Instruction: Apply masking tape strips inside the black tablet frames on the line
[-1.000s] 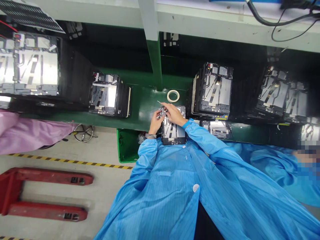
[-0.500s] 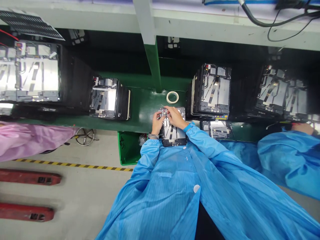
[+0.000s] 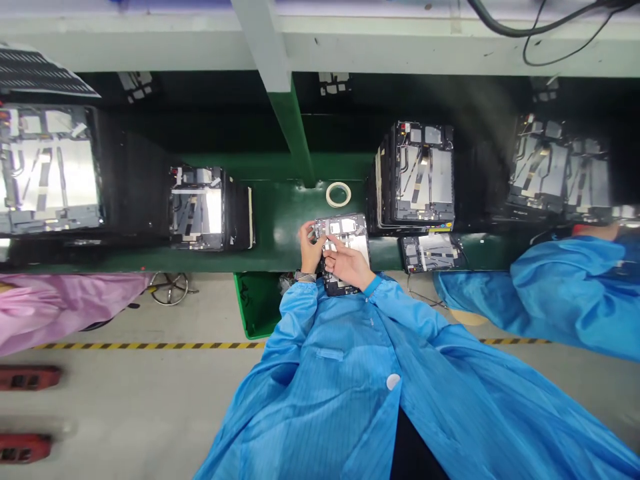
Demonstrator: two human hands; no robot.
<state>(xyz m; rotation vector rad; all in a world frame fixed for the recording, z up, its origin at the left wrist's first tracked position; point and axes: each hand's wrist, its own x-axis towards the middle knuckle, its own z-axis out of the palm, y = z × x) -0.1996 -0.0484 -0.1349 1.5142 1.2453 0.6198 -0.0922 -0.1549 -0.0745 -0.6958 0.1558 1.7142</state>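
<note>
A flat tablet-like panel point(image 3: 357, 239) with a black edge, a silver plate and dark ribbon strips lies at the bench's front edge, its lower end by my body. My left hand point(image 3: 311, 250) grips its upper left edge, thumb over the face and fingers at the rim. My right hand point(image 3: 349, 265) is over the panel's middle, thumb and forefinger pinched close to my left thumb. Whatever the pinch holds is too small to make out. A roll of cream tape point(image 3: 339, 195) rests on the green bench point(image 3: 280, 217) just beyond the panel.
Stacks of similar panels stand left point(image 3: 197, 213) and right point(image 3: 425, 177), with a single panel point(image 3: 433, 253) near the right edge. A green bin point(image 3: 257, 307) is below the bench. Co-workers' sleeves show in pink point(image 3: 75, 303) and blue point(image 3: 565, 287). A post point(image 3: 293, 133) rises behind.
My right hand has moved down from the panel's top edge to its middle. The thin strip at its fingertips no longer shows. My left hand stays at the left edge. The view has shifted slightly.
</note>
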